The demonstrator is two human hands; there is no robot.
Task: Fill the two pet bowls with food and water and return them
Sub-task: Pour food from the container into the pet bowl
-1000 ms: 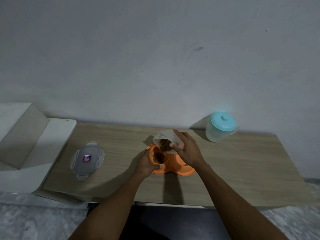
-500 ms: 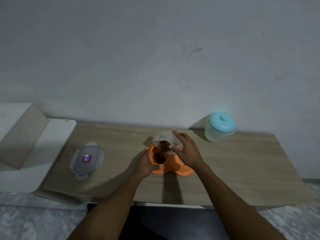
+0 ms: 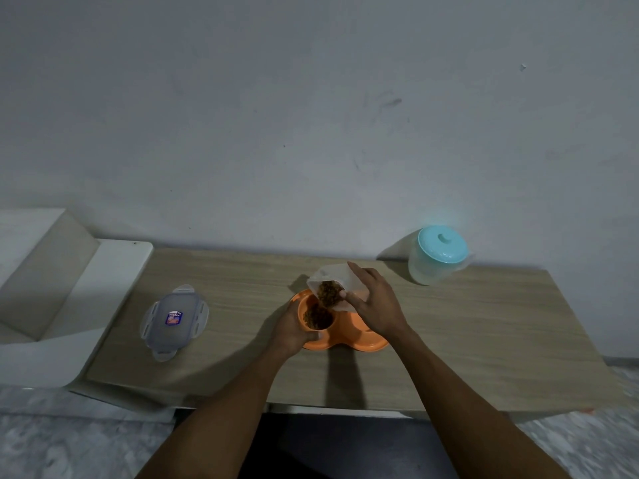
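Observation:
An orange double pet bowl (image 3: pixel 359 342) sits mid-table. Its left cup holds brown kibble (image 3: pixel 316 318); the right cup is mostly hidden behind my right hand. My left hand (image 3: pixel 292 326) grips the bowl's left rim. My right hand (image 3: pixel 375 302) holds a clear plastic food container (image 3: pixel 332 276) tilted over the left cup, with kibble sliding from its mouth. A clear water jug with a turquoise lid (image 3: pixel 439 254) stands at the back right, lid on.
The container's clear lid (image 3: pixel 174 319) with a red and blue label lies flat on the wooden table (image 3: pixel 484 333) at the left. White steps (image 3: pixel 52 288) adjoin the table's left end. A plain wall runs behind, and marbled floor shows below the front edge.
The container has tipped a little further and more kibble lies in the left cup. Both hands have kept their grips.

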